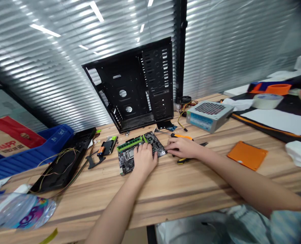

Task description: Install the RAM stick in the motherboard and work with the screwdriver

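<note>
Two bare hands lie on a motherboard (126,159), which sits flat on the wooden workbench (191,189). The left hand (145,159) covers the board's near middle and the right hand (180,147) its right edge. Neither looks clenched, but the pictures don't show whether either grips anything. A black-and-yellow screwdriver handle (183,161) lies partly hidden beneath the right hand.
</note>
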The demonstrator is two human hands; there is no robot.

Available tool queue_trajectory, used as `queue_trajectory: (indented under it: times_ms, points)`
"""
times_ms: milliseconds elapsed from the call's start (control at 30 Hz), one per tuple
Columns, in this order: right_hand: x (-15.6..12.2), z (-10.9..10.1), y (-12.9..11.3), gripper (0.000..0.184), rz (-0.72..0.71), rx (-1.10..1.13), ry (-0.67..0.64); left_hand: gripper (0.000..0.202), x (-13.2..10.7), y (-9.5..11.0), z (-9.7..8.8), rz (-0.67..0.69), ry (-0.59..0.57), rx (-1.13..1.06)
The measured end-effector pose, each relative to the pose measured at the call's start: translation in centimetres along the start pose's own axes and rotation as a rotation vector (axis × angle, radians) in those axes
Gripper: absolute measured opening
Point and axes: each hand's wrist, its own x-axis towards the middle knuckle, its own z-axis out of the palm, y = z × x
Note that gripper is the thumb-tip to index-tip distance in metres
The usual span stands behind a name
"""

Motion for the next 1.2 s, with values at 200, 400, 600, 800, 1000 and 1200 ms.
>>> queue_trajectory:
  times_ms: [200, 400, 600, 800, 1000, 1200]
  points:
    - [0.0, -0.2, -0.1, 0.028, 0.014, 0.014, -0.010, 0.029, 0.0, 0.0, 0.0, -0.010, 0.002, 0.009]
    - [-0.2, -1.6, -0.4, 0.039, 0.044, 0.048, -0.123, 0.033, 0.0, 0.0, -0.2, -0.048, -0.034, 0.015]
    - [-0.5, -2.2, 0.0, 0.056, 0.061, 0.108, -0.218, 0.031, 0.0, 0.0, -0.4, -0.045, -0.054, 0.001]
    - [-0.7, -2.3, -0.2, 0.045, 0.052, 0.128, -0.240, 0.031, 0.0, 0.1, -0.4, -0.045, -0.057, -0.005]
    - [-0.7, -2.5, -0.7, 0.032, 0.034, 0.063, -0.146, 0.033, 0.0, 0.0, -0.4, -0.043, -0.063, -0.003]
    - [-0.3, -3.1, -1.2, 0.024, -0.010, 0.018, -0.132, 0.033, -0.1, -0.1, -0.1, -0.030, -0.034, -0.004]
